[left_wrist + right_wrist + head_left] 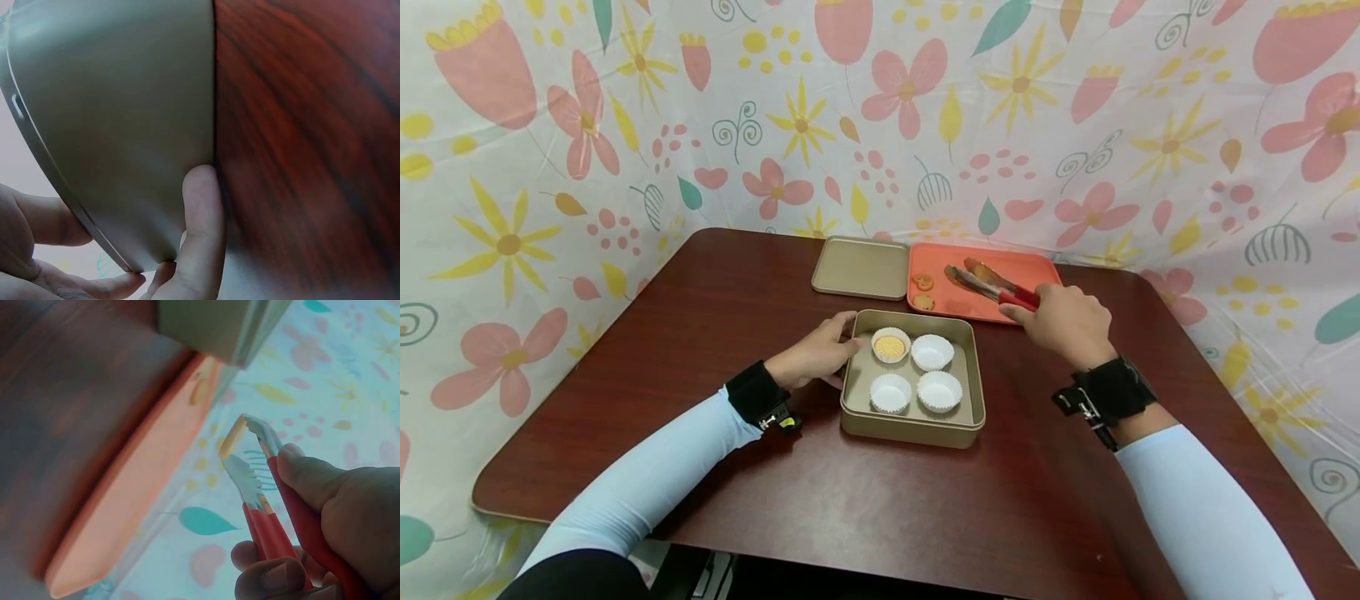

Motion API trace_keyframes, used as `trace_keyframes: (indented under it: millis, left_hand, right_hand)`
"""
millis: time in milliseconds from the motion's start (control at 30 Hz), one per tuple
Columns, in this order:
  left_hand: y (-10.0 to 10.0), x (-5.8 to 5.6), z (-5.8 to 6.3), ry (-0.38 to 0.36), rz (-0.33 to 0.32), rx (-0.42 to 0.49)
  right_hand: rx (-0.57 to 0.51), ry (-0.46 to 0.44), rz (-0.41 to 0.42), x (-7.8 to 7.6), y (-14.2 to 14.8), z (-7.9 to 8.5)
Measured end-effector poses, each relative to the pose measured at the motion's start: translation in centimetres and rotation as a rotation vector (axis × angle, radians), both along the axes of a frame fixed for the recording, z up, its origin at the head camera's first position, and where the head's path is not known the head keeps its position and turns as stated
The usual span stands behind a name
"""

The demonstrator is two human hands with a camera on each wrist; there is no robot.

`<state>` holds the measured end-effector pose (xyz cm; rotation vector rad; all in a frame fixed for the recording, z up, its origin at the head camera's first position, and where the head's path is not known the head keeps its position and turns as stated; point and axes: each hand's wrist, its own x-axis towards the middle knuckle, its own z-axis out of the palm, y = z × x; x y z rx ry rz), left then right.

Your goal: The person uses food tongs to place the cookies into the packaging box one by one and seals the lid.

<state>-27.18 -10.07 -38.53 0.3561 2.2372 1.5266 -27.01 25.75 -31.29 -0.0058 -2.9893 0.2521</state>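
Observation:
My left hand [814,354] grips the left side of a gold tin box [910,435], fingertips along its rim and outer wall. Four white paper baking cups sit in the box; a yellow cookie [891,347] fills the far left one, and the near right cup [940,392] is bare inside. With my right hand [1070,323] I hold red-handled tongs [270,531] over the orange tray [1000,310]. A thin golden cookie [232,436] is pinched between the tong tips. On the tray's left side lie a pretzel-shaped cookie [922,282] and a round cookie [923,302].
The gold lid [861,268] lies flat behind the box, beside the tray's left edge. A dark wooden table [760,492] carries everything. Patterned cloth [880,108] hangs close behind the table.

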Motion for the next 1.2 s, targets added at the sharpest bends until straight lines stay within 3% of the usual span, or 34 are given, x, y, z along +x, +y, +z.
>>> trace_keyframes:
  millis: [567, 1200]
  left_hand:
    - [0.0, -0.2, -0.2, 0.006, 0.006, -0.002]
    - [0.0, -0.2, -0.1, -0.008, 0.001, -0.002]
  right_hand:
    - [0.010, 0.106, 0.060, 4.0, -2.1, 2.7]
    - [-0.017, 0.156, 0.126, 7.6, -3.1, 2.5]
